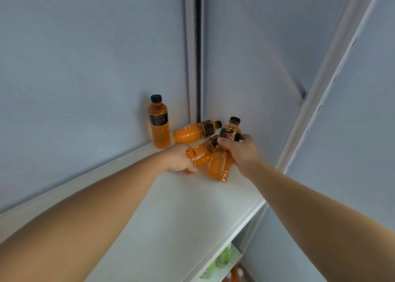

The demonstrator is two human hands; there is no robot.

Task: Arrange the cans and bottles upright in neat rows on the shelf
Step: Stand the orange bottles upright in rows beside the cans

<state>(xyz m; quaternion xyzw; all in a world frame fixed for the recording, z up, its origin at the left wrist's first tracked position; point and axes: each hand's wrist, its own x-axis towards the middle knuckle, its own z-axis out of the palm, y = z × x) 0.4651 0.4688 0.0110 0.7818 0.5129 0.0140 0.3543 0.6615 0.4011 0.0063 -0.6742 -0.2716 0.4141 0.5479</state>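
Note:
Several orange drink bottles with black caps and dark labels are on the white shelf [171,217]. One bottle [159,123] stands upright against the back wall. Another bottle [194,132] lies on its side in the corner, cap to the right. My left hand [180,158] grips the bottom end of a lying bottle [202,151]. My right hand [243,151] holds a fourth bottle [222,164] round its label, tilted nearly upright with its cap [234,120] at the top. The two held bottles touch each other.
The back wall meets a side panel at a vertical post [193,53] in the corner. A slotted white upright [316,102] runs along the shelf's right side. Below the front edge, a lower shelf holds green bottles [222,260] and orange bottles [235,274].

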